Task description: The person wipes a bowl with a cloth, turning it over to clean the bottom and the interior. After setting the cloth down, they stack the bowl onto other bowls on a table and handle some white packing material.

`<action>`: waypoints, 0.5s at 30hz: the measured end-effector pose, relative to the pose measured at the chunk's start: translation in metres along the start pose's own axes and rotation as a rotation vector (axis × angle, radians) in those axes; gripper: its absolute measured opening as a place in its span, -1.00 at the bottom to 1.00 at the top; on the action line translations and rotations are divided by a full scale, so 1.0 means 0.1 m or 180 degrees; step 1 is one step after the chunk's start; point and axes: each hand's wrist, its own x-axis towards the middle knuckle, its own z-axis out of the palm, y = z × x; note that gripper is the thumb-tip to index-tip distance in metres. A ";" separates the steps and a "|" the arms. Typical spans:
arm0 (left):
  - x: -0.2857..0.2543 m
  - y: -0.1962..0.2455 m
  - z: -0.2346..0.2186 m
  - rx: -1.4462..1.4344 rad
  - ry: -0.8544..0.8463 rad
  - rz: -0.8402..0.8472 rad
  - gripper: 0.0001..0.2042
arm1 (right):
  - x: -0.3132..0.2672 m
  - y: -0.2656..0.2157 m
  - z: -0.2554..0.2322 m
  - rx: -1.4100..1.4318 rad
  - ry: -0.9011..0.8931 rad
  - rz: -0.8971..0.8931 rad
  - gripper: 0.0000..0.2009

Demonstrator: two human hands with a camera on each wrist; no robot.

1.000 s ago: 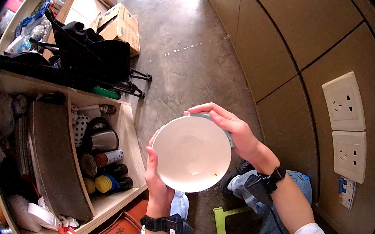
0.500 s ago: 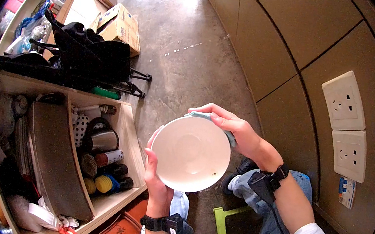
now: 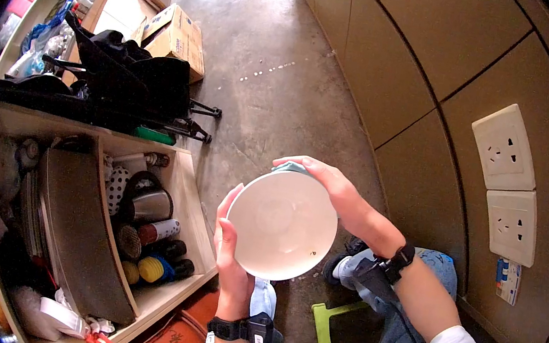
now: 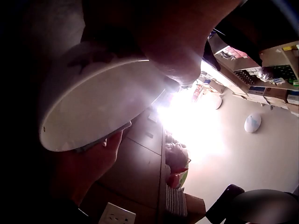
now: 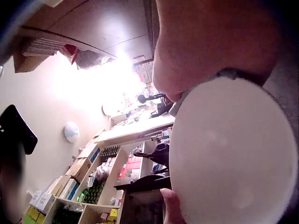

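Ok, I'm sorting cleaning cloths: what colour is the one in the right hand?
The cloth is pale blue-green, clearest in the head view.

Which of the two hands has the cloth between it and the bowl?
The right hand: it holds a grey-green cloth against the outside of the white bowl. The left hand grips the bowl with no cloth showing.
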 end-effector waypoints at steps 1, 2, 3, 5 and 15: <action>0.00 -0.01 -0.01 0.0015 0.0006 0.0013 -0.23 | -0.01 0.01 0.01 -0.0002 -0.0002 0.0001 -0.55; 0.01 -0.02 -0.02 0.0030 0.0011 0.0025 -0.23 | -0.02 0.00 0.05 -0.0008 0.0065 0.0006 -0.54; 0.01 -0.02 -0.02 0.0025 0.0011 0.0028 -0.23 | -0.04 -0.01 0.07 -0.0017 0.0133 0.0011 -0.53; 0.00 -0.02 -0.01 0.0139 -0.0014 0.0051 -0.24 | -0.03 0.04 0.08 -0.0145 0.0166 -0.0073 -0.51; 0.06 -0.17 -0.26 -0.0280 0.0025 -0.0536 -0.40 | -0.06 -0.01 0.10 -0.1358 0.0380 -0.0542 -0.67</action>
